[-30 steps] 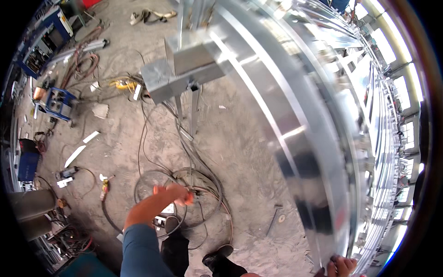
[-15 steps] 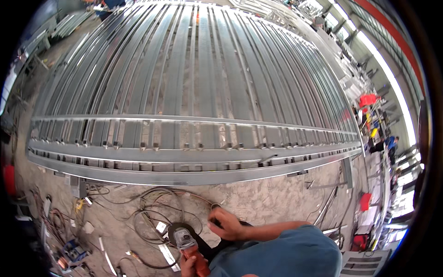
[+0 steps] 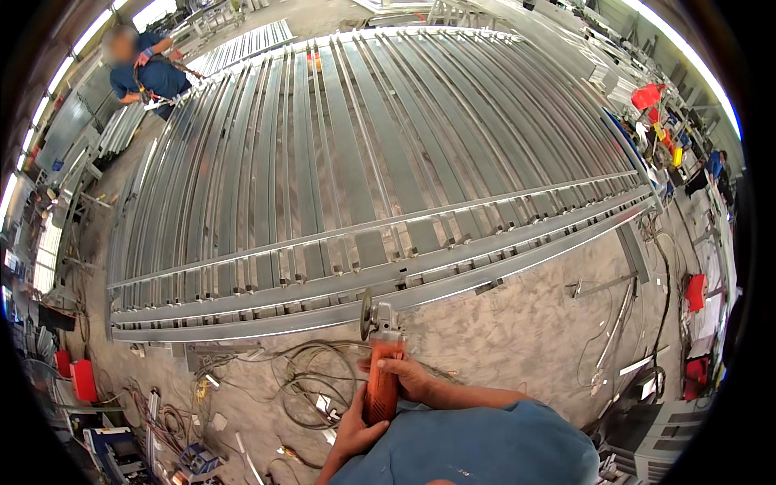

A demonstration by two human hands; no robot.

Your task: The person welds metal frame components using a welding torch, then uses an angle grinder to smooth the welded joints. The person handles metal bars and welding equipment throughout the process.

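An orange angle grinder (image 3: 384, 376) with a silver head points away from me, held in both hands. Its disc (image 3: 366, 314) stands on edge at the left of the head, close to the near rail of a large metal frame (image 3: 323, 322); whether they touch I cannot tell. My left hand (image 3: 358, 428) wraps round the rear of the grinder's body. Higher up, my right hand (image 3: 406, 377) grips the body from the right side, just behind the head. Long metal bars (image 3: 347, 137) run side by side away from me across the frame.
Looped cables and hoses (image 3: 311, 380) lie on the floor at left. A person in a dark blue shirt (image 3: 153, 77) stands at the frame's far left corner. Red boxes (image 3: 83, 380) are at the left, and a grey slatted metal piece (image 3: 667, 440) is at lower right.
The grinder has been raised from low beside me to the frame's near rail. My right hand, formerly off it, now grips it. The view has turned, showing the co-worker more fully.
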